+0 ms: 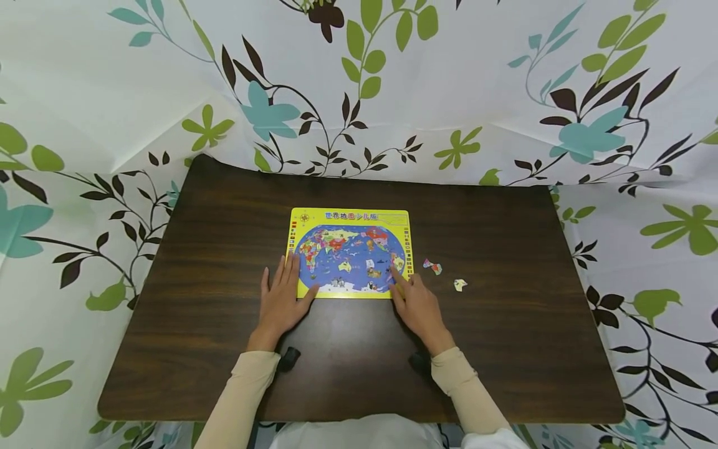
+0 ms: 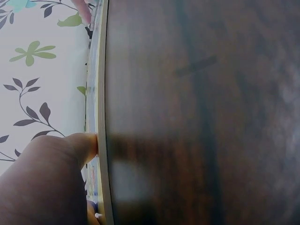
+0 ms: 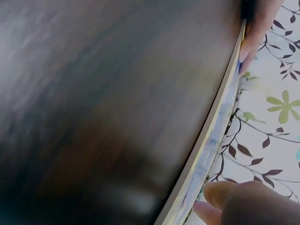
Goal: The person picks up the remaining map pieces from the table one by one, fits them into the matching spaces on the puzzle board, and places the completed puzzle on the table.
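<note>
A world map jigsaw puzzle [image 1: 353, 255] with a yellow border and Chinese title lies flat on the dark table. My left hand [image 1: 280, 305] rests along its left edge, fingers extended and thumb on the near left corner. In the left wrist view the thumb [image 2: 84, 146] touches the board's near rim. My right hand [image 1: 417, 308] lies over the near right corner, index finger extended onto the map's right side. The right wrist view has the right hand [image 3: 258, 204] low over the board, nothing visibly gripped. Right of the board lie a multicoloured puzzle piece [image 1: 432, 267] and a pale yellow puzzle piece [image 1: 460, 285].
The brown wood-grain table [image 1: 516, 349] extends around the board on all sides. A white cloth with leaf and flower prints [image 1: 168, 81] hangs behind and beside it. The person sits at the near edge, with dark straps at both wrists.
</note>
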Action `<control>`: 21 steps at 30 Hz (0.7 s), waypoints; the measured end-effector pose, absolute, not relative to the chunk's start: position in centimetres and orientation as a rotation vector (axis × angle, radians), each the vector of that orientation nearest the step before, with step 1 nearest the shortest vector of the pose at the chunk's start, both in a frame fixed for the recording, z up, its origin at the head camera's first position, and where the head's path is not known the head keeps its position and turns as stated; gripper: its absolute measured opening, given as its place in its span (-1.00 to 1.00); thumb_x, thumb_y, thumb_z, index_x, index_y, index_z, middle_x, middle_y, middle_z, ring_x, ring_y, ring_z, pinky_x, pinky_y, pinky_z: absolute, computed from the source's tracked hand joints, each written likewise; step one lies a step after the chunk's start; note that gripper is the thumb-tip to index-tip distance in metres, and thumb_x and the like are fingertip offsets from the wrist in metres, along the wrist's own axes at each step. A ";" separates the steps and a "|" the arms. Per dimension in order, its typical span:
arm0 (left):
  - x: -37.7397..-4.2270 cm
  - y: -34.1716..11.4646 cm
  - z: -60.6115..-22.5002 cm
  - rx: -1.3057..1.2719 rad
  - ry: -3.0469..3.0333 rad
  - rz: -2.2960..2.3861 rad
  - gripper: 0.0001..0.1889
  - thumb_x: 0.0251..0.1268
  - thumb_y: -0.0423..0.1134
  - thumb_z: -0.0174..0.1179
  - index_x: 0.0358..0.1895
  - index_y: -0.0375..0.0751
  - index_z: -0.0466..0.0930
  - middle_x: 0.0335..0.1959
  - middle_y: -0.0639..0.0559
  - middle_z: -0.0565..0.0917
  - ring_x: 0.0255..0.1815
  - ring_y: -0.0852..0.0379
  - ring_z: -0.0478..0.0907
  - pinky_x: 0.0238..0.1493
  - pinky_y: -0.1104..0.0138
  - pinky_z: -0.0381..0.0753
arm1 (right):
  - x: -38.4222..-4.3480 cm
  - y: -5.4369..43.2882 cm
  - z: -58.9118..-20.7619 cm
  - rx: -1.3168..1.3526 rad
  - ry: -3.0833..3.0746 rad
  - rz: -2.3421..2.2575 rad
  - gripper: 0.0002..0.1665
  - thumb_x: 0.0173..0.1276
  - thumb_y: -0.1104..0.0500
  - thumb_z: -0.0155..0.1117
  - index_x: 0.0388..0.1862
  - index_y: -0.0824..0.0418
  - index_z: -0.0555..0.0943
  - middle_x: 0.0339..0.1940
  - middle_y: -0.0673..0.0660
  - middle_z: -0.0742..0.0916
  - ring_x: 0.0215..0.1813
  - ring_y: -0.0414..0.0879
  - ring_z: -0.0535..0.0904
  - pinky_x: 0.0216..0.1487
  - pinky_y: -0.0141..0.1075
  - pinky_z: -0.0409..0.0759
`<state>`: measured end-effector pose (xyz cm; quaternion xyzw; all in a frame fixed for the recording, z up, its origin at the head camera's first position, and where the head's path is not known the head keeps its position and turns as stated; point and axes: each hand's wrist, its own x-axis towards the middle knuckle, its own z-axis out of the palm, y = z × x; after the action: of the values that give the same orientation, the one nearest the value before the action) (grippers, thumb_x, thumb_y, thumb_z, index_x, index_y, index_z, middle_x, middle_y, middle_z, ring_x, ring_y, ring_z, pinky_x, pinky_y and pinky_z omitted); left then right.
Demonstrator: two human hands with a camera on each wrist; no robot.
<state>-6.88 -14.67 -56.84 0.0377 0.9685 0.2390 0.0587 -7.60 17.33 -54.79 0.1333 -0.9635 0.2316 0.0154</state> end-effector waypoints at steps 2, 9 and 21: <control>-6.9 -14.7 -56.8 0.110 2.932 0.713 -0.03 0.52 0.31 -0.02 0.70 -0.21 -0.19 0.73 -0.11 -0.18 0.73 -0.09 -0.29 0.58 -0.15 -0.52 | -7.7 17.7 -54.8 0.397 -2.996 0.716 -0.43 0.57 0.06 0.26 0.49 0.18 0.51 -0.39 0.16 0.45 -0.63 -0.17 0.20 -0.62 -0.27 0.27; -6.7 -14.7 -56.7 0.114 2.920 0.695 -0.03 0.53 0.32 -0.03 0.71 -0.18 -0.22 0.73 -0.09 -0.20 0.73 -0.07 -0.30 0.59 -0.13 -0.53 | -8.5 19.5 -54.6 0.282 -3.015 0.719 -0.42 0.61 0.04 0.20 0.52 0.20 0.47 -0.33 0.23 0.50 -0.60 -0.10 0.25 -0.58 -0.20 0.29; -6.8 -14.6 -56.6 0.118 2.923 0.703 -0.02 0.52 0.31 -0.01 0.70 -0.20 -0.21 0.73 -0.10 -0.19 0.73 -0.07 -0.30 0.59 -0.14 -0.52 | -9.0 22.9 -54.9 0.034 -3.058 0.674 -0.40 0.65 0.00 0.12 0.52 0.26 0.44 -0.24 0.34 0.55 -0.57 -0.04 0.31 -0.57 -0.14 0.36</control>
<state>-6.78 -14.62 -56.56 0.0393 0.9693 0.2332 0.0665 -8.99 22.89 -54.88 0.0107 -0.9765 0.2153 0.0052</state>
